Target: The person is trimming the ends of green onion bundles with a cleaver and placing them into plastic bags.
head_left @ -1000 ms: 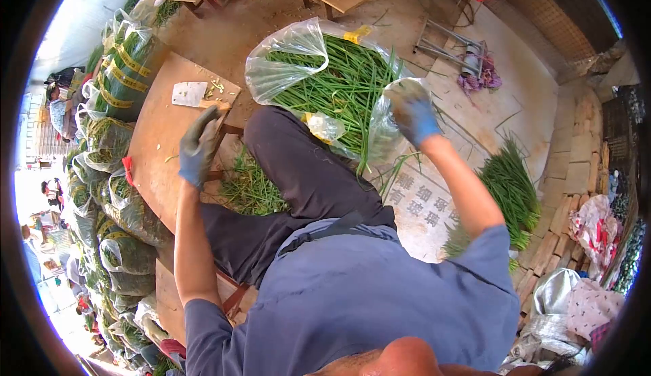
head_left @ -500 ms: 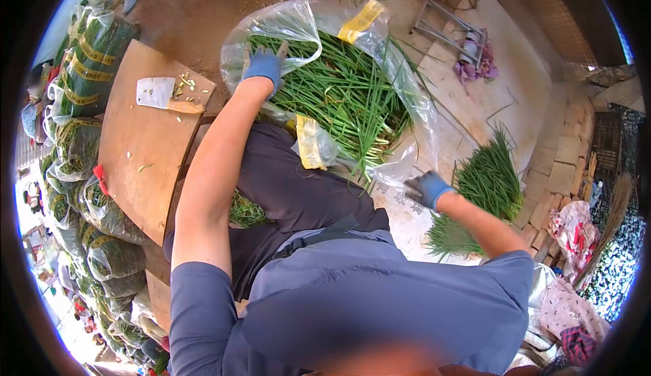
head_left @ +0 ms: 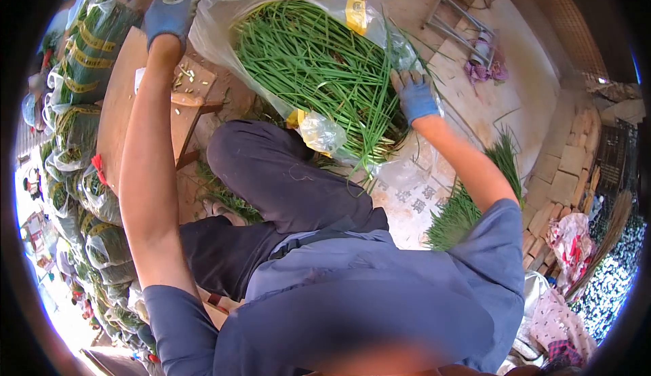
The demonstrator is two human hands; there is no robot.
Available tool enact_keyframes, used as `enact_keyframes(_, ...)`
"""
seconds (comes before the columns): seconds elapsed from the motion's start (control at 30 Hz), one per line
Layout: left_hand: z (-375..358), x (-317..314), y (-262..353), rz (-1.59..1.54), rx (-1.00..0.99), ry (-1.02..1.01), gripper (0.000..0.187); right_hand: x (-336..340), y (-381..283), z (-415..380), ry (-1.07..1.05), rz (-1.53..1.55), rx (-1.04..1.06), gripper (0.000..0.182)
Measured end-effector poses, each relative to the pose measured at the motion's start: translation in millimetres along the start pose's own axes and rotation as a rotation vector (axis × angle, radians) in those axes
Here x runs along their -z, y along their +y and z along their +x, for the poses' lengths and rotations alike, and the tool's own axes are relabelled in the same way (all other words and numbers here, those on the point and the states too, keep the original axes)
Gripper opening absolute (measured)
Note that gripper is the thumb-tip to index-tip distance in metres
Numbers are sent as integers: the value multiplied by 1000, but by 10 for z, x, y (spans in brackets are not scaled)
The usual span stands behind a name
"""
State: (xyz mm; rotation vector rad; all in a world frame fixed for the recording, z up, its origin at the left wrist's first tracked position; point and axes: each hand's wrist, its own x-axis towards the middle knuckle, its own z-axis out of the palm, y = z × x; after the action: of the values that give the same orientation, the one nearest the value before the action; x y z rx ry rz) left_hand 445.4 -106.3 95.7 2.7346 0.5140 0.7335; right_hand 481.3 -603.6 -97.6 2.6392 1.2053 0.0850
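Observation:
My left hand, in a blue-grey glove, is raised at the upper left with its fingers closed on the edge of a clear plastic bag, pulling the film taut. Long thin green stalks, like chives, fill the spread bag in a loose heap. At the heap's right end lies my right hand, also gloved, its fingers stretched out against the stalks and the bag's side. Yellow printed tape shows on the bag's far side. Another pile of chives lies on the floor, partly behind my right arm.
A wooden board table with a cleaver handle and cut bits stands at left. Beyond it are stacked bags of greens. A metal-framed stool is at the upper right, and bricks line the right side.
My left hand has moved left and up from the heap, drawing the bag's edge out. My right hand has gone up from the bag's lower right corner to the heap's right end.

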Motion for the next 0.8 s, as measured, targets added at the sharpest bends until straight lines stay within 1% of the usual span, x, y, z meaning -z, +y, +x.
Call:
enact_keyframes(0.07,-181,163,140,503,-379,390,36,68,99,223,-151,28,13,44)
enact_keyframes(0.1,-335,115,200,278,-288,367,36,125,138,337,-224,39,22,41)
enact_keyframes(0.13,-551,13,303,55,-194,342,39,162,124,430,-117,63,-26,28)
enact_keyframes(0.17,-889,52,730,-142,-291,63,41,333,99,512,-15,89,-5,27)
enact_keyframes(0.2,-1226,92,1159,-348,-321,-234,44,615,68,608,85,118,16,26)
enact_keyframes(0.23,-1620,16,1447,-300,-483,-418,43,864,-7,676,184,150,38,26)
enact_keyframes(0.27,-1747,118,1893,-117,-568,-977,46,1030,-127,722,96,173,12,23)
enact_keyframes(0.3,-2190,-227,1897,-89,-698,-1104,50,1032,-272,714,29,193,51,23)
enact_keyframes(0.37,-2784,-606,1922,47,-577,-1196,46,985,-527,608,-112,230,111,23)
enact_keyframes(0.4,-3060,-911,1796,83,-551,-1325,42,1061,-615,545,-466,387,32,35)
enact_keyframes(0.43,-3254,-1113,1689,120,-519,-1455,38,956,-671,388,-447,499,-18,42)
enact_keyframes(0.5,-3352,-1104,1528,142,-422,-1472,32,515,-798,10,-392,719,-115,57)
enact_keyframes(0.53,-3358,-1066,1468,153,-371,-1479,30,461,-877,-198,-343,641,-87,64)
enact_keyframes(0.6,-3307,-952,1458,234,-465,-1443,27,409,-1072,-639,-248,483,-33,83)
enact_keyframes(0.63,-3292,-879,1473,273,-515,-1428,26,345,-1176,-786,-206,445,-30,88)
enact_keyframes(0.67,-3335,-757,1485,323,-634,-1193,25,275,-1279,-904,-163,406,-34,94)
enact_keyframes(0.7,-3414,-754,1514,336,-706,-1147,25,207,-1360,-951,-119,368,-38,100)
enact_keyframes(0.73,-3488,-804,1563,351,-772,-1098,24,134,-1437,-890,-219,415,-79,93)
enact_keyframes(0.77,-3550,-854,1561,363,-837,-1053,24,-1,-1528,-774,-155,329,-75,89)
enact_keyframes(0.8,-3458,-657,1619,350,-850,-1062,23,-202,-1646,-682,-101,247,-70,86)
